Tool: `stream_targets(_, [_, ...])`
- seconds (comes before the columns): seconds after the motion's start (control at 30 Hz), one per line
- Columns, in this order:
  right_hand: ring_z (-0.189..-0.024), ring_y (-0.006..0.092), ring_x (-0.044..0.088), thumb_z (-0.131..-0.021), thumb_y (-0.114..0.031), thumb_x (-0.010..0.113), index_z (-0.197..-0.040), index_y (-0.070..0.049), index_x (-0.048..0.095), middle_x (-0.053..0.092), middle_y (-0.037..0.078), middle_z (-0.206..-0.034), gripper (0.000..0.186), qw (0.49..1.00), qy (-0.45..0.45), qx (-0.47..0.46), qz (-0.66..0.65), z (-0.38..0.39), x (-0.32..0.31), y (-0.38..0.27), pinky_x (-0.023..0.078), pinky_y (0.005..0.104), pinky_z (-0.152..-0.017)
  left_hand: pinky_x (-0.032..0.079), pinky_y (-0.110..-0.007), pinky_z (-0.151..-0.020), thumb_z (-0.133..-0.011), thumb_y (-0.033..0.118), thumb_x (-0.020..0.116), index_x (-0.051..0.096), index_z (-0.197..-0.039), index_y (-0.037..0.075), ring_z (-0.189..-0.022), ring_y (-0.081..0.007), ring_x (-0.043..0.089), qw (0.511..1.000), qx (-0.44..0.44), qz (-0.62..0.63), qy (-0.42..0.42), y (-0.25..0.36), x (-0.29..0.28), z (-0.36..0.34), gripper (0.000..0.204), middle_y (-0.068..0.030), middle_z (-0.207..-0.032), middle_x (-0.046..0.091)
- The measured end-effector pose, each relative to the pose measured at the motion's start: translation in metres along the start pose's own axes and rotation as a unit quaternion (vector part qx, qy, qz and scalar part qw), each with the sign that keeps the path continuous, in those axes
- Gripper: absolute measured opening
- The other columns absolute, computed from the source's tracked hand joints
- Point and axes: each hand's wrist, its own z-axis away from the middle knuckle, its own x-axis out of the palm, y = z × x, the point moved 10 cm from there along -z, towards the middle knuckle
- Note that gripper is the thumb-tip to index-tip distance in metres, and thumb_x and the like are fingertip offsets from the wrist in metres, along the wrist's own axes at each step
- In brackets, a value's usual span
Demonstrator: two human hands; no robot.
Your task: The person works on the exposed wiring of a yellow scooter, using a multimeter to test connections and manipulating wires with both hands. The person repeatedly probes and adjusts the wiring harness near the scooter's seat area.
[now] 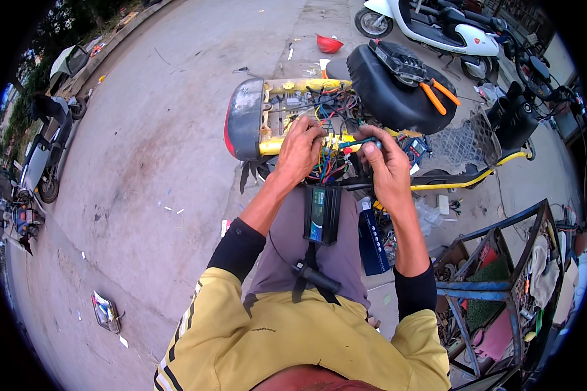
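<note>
My left hand (300,151) is closed with its fingertips pinched at the wires and pale connectors (331,141) by the scooter's yellow frame (272,148). What exactly lies between those fingertips is hidden. In my right hand (386,164) is a slim screwdriver (364,143) with a dark teal handle, its tip pointing left toward the connectors. Coloured wires (326,168) run down from there to a black finned controller box (322,215) resting between my thighs. More tangled wires (338,101) fill the open frame just beyond my hands.
A black scooter seat (388,98) bears orange-handled pliers (439,96). To the right are a multimeter (416,148), a blue box (373,244) and a metal rack (473,287) of tools and scraps. A white scooter (430,29) stands far right; a red helmet-like object (329,43) lies beyond.
</note>
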Motion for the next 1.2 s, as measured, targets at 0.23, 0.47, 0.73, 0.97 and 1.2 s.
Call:
stream_targets(0.23, [-0.091,0.0136,0.067,-0.108,-0.018,0.066,-0.135,0.001,0.067,0.075,0.01,-0.116,0.033,0.997,-0.01,-0.046,0.064,-0.017,0.01,-0.004,0.055,0.0303,-0.085,0.052,-0.046,-0.098,-0.089,-0.002,0.073,0.073,-0.105,0.0,-0.111,-0.0383,0.063,0.999,-0.031,0.01,-0.007,0.0,0.0,-0.001,0.017,-0.0167,-0.114,0.064])
stream_targets(0.47, [-0.102,0.0217,0.071,-0.107,-0.017,0.067,-0.136,-0.001,0.068,0.075,0.013,-0.119,0.034,0.994,-0.047,-0.06,0.079,-0.032,0.027,0.009,0.056,0.0347,-0.089,0.053,-0.046,-0.092,-0.088,-0.011,0.062,0.071,-0.113,-0.001,-0.105,-0.035,0.064,0.997,0.006,0.077,0.015,-0.003,0.001,0.001,0.028,-0.0168,-0.115,0.062])
stream_targets(0.73, [-0.108,0.0211,0.072,-0.106,-0.014,0.067,-0.134,0.002,0.07,0.075,0.013,-0.12,0.032,0.983,-0.086,-0.106,0.121,-0.043,0.047,0.01,0.056,0.0345,-0.094,0.055,-0.042,-0.086,-0.087,-0.016,0.057,0.064,-0.125,0.0,-0.097,-0.032,0.066,0.987,-0.066,0.144,-0.019,-0.012,-0.003,0.004,0.042,-0.0165,-0.114,0.064])
stream_targets(0.97, [-0.104,0.0273,0.073,-0.103,-0.017,0.071,-0.129,0.001,0.073,0.075,0.016,-0.116,0.032,0.974,-0.105,-0.12,0.162,-0.049,0.054,0.004,0.056,0.0372,-0.091,0.055,-0.044,-0.09,-0.086,-0.012,0.064,0.066,-0.12,0.0,-0.104,-0.0354,0.067,0.989,-0.049,0.139,-0.016,-0.01,-0.005,0.006,0.036,-0.0171,-0.114,0.067])
stream_targets(1.2, [-0.094,0.0341,0.074,-0.1,-0.021,0.075,-0.126,0.001,0.073,0.076,0.019,-0.111,0.035,0.972,-0.123,-0.096,0.177,-0.053,0.058,-0.002,0.057,0.0412,-0.085,0.054,-0.047,-0.091,-0.086,-0.003,0.075,0.068,-0.116,0.001,-0.106,-0.0386,0.067,0.988,-0.078,0.133,-0.009,-0.005,-0.005,0.003,0.031,-0.0159,-0.111,0.069])
